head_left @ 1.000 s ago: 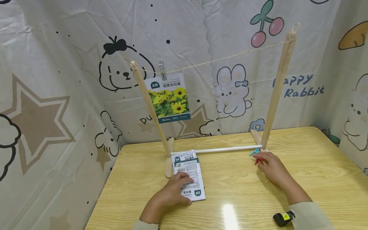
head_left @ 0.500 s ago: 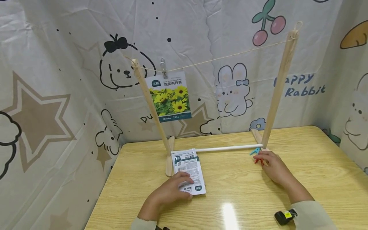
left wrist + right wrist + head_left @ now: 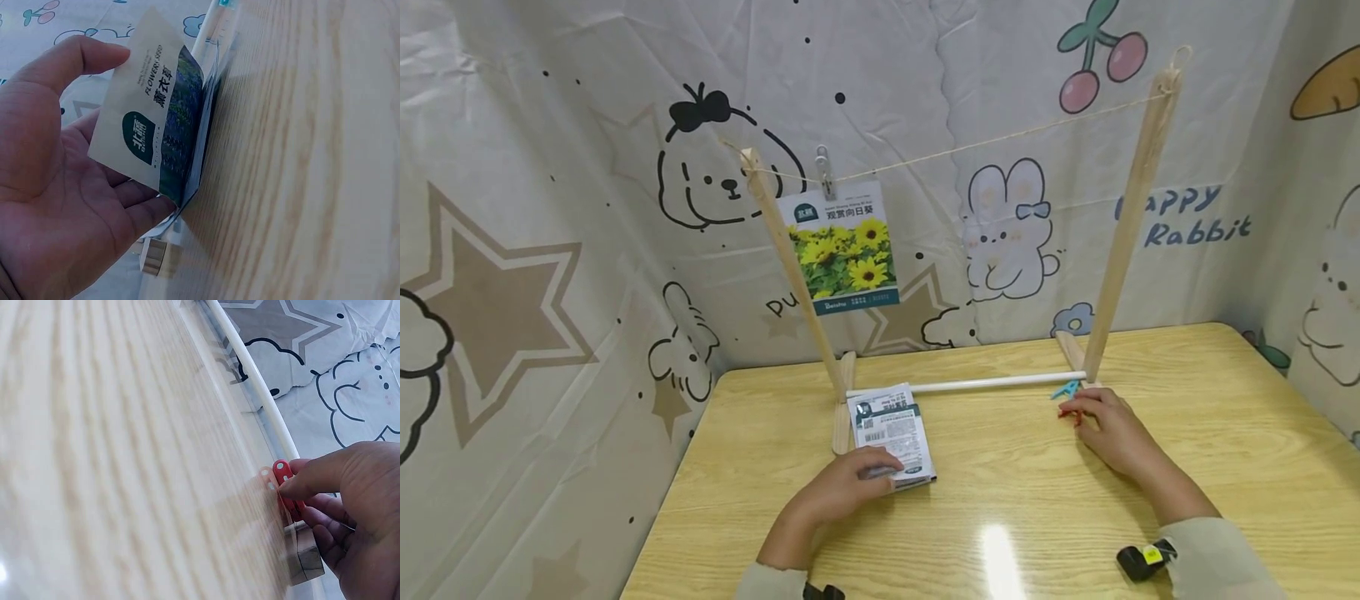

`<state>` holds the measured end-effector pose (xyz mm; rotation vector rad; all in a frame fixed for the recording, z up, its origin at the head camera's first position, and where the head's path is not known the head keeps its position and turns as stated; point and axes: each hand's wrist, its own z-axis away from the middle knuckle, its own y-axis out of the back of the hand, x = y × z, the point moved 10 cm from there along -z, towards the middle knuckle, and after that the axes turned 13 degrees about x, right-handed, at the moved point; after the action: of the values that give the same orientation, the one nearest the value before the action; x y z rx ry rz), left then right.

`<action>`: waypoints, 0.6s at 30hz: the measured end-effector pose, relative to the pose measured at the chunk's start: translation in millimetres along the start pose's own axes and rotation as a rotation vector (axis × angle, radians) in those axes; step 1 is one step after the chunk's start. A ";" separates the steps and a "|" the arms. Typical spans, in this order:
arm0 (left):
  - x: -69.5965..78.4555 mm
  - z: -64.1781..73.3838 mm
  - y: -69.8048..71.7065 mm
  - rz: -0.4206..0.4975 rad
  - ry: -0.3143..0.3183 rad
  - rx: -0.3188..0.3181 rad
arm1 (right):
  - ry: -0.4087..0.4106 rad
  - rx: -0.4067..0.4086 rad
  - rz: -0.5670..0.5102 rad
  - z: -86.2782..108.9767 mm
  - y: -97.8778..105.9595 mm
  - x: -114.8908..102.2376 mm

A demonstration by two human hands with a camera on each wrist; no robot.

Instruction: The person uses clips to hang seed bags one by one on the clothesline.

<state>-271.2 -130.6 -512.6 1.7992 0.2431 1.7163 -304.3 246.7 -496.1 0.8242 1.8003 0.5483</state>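
Observation:
In the head view my left hand holds the top seed packet of a small stack by its near end, lifted off the packets below. The left wrist view shows this lavender-coloured packet tilted up, thumb at one edge and fingers behind it. At the right, my right hand pinches a red clothespin between thumb and fingers, close to the tabletop. A blue clothespin lies just beyond it. Another seed packet, with yellow flowers, hangs from the string by a clear clip.
Two wooden posts, the left one and the right one, hold the string. A white rod joins their feet along the wooden table. Behind stands a printed cloth.
The near end of the top packet has risen off the stack in my left hand. My right hand stays near the red clothespin with only a slight shift of the fingers.

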 end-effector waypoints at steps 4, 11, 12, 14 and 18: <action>-2.3 -0.2 2.2 0.022 0.029 0.013 | 0.006 0.009 0.004 -1.2 0.2 0.6; -4.1 -1.4 4.6 0.040 0.054 0.037 | 0.013 0.013 0.015 -1.5 0.7 -0.2; -4.8 -1.6 5.6 0.042 0.056 0.045 | 0.012 0.013 0.013 -1.5 0.5 -0.3; -6.1 -2.2 7.3 0.050 0.055 0.058 | 0.009 0.013 0.008 -0.8 0.6 -1.3; -10.6 -4.3 9.2 0.048 0.069 0.084 | -0.003 0.009 0.000 0.5 0.1 -2.4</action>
<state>-279.3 -142.2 -516.6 1.8209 0.3071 1.8287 -303.2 244.9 -494.7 0.8308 1.8015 0.5394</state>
